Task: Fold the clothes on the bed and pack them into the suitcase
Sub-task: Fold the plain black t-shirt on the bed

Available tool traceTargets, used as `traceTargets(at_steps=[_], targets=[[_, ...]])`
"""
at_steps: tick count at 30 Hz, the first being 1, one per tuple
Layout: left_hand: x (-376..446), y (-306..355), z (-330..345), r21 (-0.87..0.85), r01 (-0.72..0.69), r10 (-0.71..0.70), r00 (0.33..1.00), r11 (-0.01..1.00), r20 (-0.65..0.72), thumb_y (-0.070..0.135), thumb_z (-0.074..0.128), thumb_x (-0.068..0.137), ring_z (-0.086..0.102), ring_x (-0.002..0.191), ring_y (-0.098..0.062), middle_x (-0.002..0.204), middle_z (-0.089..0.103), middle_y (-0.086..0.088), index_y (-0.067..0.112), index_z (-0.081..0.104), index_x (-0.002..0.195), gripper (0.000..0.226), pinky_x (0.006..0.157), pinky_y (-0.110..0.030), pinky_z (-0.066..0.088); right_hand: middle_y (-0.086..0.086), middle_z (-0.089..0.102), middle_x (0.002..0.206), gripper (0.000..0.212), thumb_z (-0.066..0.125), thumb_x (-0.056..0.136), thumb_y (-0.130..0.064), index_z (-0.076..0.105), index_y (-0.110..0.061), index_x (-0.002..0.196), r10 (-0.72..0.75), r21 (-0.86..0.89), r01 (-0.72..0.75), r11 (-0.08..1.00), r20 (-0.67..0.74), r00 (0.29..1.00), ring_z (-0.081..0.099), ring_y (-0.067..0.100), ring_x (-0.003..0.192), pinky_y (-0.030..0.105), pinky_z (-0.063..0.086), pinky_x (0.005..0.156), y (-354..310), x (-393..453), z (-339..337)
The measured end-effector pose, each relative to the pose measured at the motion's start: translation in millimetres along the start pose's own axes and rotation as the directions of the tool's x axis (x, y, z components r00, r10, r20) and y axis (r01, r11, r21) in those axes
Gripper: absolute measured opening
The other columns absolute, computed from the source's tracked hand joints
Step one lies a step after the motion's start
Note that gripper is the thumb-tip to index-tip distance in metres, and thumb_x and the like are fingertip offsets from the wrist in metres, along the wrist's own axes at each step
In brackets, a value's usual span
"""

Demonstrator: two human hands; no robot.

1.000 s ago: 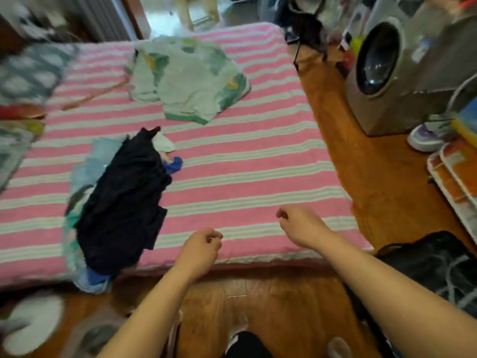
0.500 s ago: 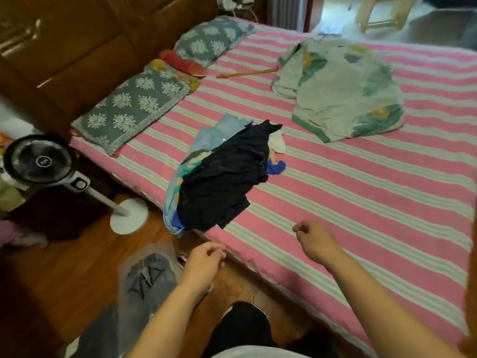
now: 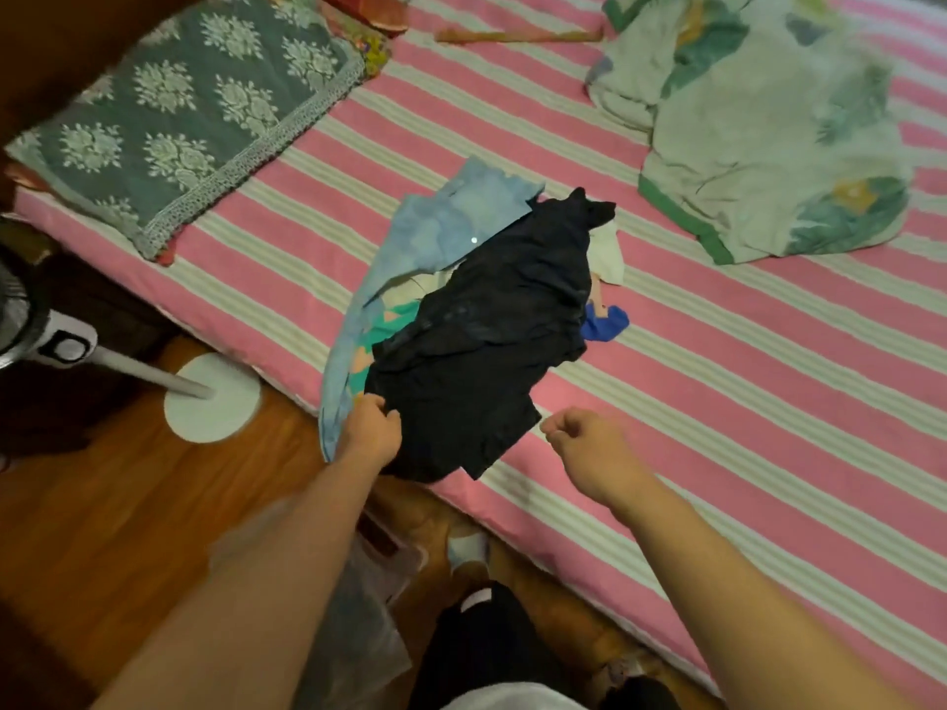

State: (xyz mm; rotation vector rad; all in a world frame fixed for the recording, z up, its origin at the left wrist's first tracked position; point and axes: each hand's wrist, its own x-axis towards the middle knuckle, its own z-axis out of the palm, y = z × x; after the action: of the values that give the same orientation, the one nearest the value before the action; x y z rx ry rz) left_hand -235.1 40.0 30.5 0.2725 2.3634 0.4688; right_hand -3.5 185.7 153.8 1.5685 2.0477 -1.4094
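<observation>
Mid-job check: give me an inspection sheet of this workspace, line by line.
Surface: bed with pink striped sheet.
Job's things: clothes pile near the bed edge, black garment on top; suitcase not in view.
Clutter: floral blanket, grey pillow, plastic bag on the floor.
Grippers: left hand at the black garment's lower edge, grip unclear; right hand curled, holding nothing.
Cables: nothing seen.
Surroundings: wooden floor, standing fan.

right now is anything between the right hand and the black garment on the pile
Nothing visible. The right hand hovers with curled fingers beside the crumpled black garment, only bare pink striped bedsheet between them. The left hand is already at its near edge.
</observation>
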Motion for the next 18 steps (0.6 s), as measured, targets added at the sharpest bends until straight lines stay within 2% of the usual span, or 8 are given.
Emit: traceTargets(at_steps=[2,5,7,10,12,15,17,18], targets=[[43.2,2.9,-4.6,0.100,-0.039,0.041,0.999,0.994,-0.022,0.027,0.062,0.098,0.051,0.129,-0.040,0.142,0.053,-0.019,0.013,0.046,0.147,0.054,0.109,-0.048,0.044,0.000,0.067,0.104,0.019,0.049,0.104,-0.017,0.067,-0.017,0.107,0.041,-0.009,-0.041,0.999,0.004,0.999,0.060,0.013,0.086,0.030,0.048,0.081,-5.6,11.2,8.8],[84.9,9.3,-2.5,0.242,-0.128,0.134,0.991,0.962,-0.007,0.032,0.066,0.096,0.045,0.133,-0.040,0.147,0.043,-0.017,0.019,0.038,0.153,0.065,0.111,-0.051,0.041,-0.001,0.068,0.103,0.018,0.049,0.105,-0.019,0.067,-0.018,0.107,0.121,-0.013,-0.121,0.993,-0.024,0.992,0.063,0.019,0.089,0.034,0.053,0.083,-7.8,23.7,13.5],[101.4,16.5,0.4,0.321,-0.174,0.187,0.982,0.931,-0.011,0.033,0.064,0.097,0.045,0.132,-0.039,0.145,0.045,-0.017,0.019,0.046,0.149,0.057,0.109,-0.051,0.041,-0.001,0.067,0.107,0.019,0.049,0.105,-0.018,0.067,-0.018,0.111,0.160,-0.019,-0.161,0.987,-0.039,0.986,0.063,0.019,0.094,0.033,0.052,0.085,-8.4,30.1,14.4],[109.9,22.3,2.7,0.355,-0.194,0.223,0.974,0.915,-0.044,0.029,0.057,0.100,0.050,0.124,-0.038,0.133,0.054,-0.018,0.015,0.065,0.129,0.033,0.104,-0.049,0.044,-0.002,0.066,0.108,0.020,0.049,0.105,-0.016,0.068,-0.016,0.113,0.189,-0.020,-0.190,0.982,-0.044,0.981,0.063,0.019,0.098,0.031,0.051,0.088,-8.8,35.2,14.0],[95.9,26.9,3.2,0.367,-0.219,0.251,0.967,0.904,-0.042,0.026,0.054,0.101,0.047,0.128,-0.037,0.137,0.053,-0.016,0.013,0.068,0.126,0.032,0.108,-0.048,0.040,-0.002,0.066,0.106,0.020,0.049,0.105,-0.015,0.068,-0.015,0.112,0.201,-0.007,-0.202,0.979,-0.037,0.979,0.062,0.018,0.095,0.030,0.050,0.085,-7.4,32.3,11.9],[40.8,44.2,3.9,0.326,-0.342,0.390,0.916,0.882,-0.094,0.021,0.058,0.098,0.038,0.136,-0.035,0.144,0.048,-0.013,0.009,0.070,0.118,0.027,0.114,-0.049,0.032,0.001,0.069,0.105,0.018,0.051,0.104,-0.016,0.069,-0.015,0.108,0.209,0.040,-0.207,0.977,-0.032,0.977,0.063,0.020,0.091,0.034,0.053,0.084,-3.6,16.9,4.8],[-9.9,58.7,6.6,0.257,-0.439,0.468,0.882,0.861,-0.060,0.018,0.060,0.097,0.045,0.128,-0.033,0.135,0.053,-0.013,0.008,0.071,0.112,0.021,0.108,-0.047,0.036,0.000,0.069,0.107,0.017,0.052,0.104,-0.017,0.069,-0.015,0.108,0.204,0.087,-0.200,0.976,-0.035,0.978,0.062,0.019,0.093,0.031,0.049,0.080,0.7,0.1,-2.8],[-37.7,67.8,7.8,0.183,-0.474,0.478,0.878,0.861,0.019,0.018,0.059,0.098,0.051,0.121,-0.031,0.129,0.057,-0.012,0.009,0.070,0.112,0.020,0.102,-0.043,0.040,-0.001,0.068,0.107,0.017,0.052,0.104,-0.018,0.068,-0.016,0.109,0.195,0.113,-0.190,0.975,-0.040,0.980,0.061,0.017,0.094,0.028,0.046,0.080,3.5,-9.8,-7.3]])
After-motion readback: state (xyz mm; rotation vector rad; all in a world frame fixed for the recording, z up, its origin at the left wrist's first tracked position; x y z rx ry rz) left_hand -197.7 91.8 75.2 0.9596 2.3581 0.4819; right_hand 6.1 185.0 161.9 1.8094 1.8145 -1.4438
